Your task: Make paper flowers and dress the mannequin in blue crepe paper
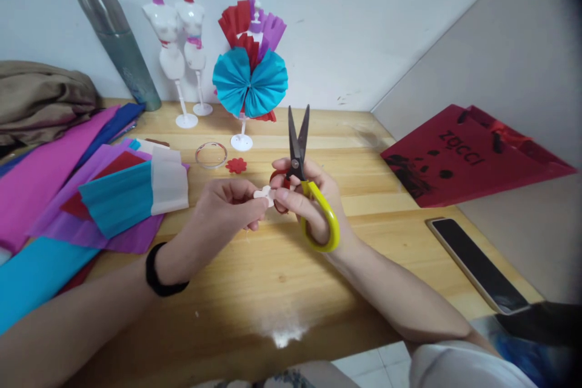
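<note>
A small white paper cutout point(264, 194) with a rounded, petal-like edge is pinched between the thumb and fingers of my left hand point(231, 203). My right hand point(318, 194) holds scissors point(297, 151) with one yellow and one red handle, their dark blades slightly apart and pointing up and away. The right thumb and fingertips also touch the edge of the white cutout. Beyond the hands, a red paper flower point(236, 165) lies flat on the wooden table point(273, 279), near a thin clear ring point(211, 155).
Coloured crepe paper sheets point(120, 197) are piled at left beside brown cloth point(45, 97). Along the wall stand a bottle point(120, 48), two white mannequins point(170, 54) and one mannequin dressed in pleated paper point(250, 82). At right are a red bag point(454, 157) and a phone point(477, 264).
</note>
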A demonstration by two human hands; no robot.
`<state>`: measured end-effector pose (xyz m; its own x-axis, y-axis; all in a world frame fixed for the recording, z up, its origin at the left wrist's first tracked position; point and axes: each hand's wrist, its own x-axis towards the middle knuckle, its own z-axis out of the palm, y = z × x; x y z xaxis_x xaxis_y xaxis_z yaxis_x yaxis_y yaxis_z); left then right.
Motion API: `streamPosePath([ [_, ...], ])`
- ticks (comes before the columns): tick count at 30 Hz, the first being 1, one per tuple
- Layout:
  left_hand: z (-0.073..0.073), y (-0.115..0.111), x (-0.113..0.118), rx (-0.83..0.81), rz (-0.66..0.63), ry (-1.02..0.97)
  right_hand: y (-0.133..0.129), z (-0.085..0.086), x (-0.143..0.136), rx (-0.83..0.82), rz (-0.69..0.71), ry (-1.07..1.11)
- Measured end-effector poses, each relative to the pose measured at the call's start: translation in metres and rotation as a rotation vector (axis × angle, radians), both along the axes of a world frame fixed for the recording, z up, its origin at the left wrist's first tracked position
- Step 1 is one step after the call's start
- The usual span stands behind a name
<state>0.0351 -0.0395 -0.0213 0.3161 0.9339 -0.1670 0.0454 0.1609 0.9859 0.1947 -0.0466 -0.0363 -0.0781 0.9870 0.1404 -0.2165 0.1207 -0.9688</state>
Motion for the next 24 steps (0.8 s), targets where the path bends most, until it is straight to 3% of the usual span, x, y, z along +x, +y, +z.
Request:
streamPosePath([
  [6, 0.002, 0.001, -0.001, -0.019, -0.079, 0.005, 0.0, 0.0, -0.003, 0.046, -0.036, -0.04],
  [13, 0.0, -0.003, 0.005, -0.005, 0.035, 0.018, -0.003, -0.003, -0.006, 0.007, -0.061, 0.028],
  [24, 0.001, -0.005, 0.005, -0.006, -0.002, -0.034, -0.004, -0.008, -0.004, -0.031, -0.065, 0.063],
])
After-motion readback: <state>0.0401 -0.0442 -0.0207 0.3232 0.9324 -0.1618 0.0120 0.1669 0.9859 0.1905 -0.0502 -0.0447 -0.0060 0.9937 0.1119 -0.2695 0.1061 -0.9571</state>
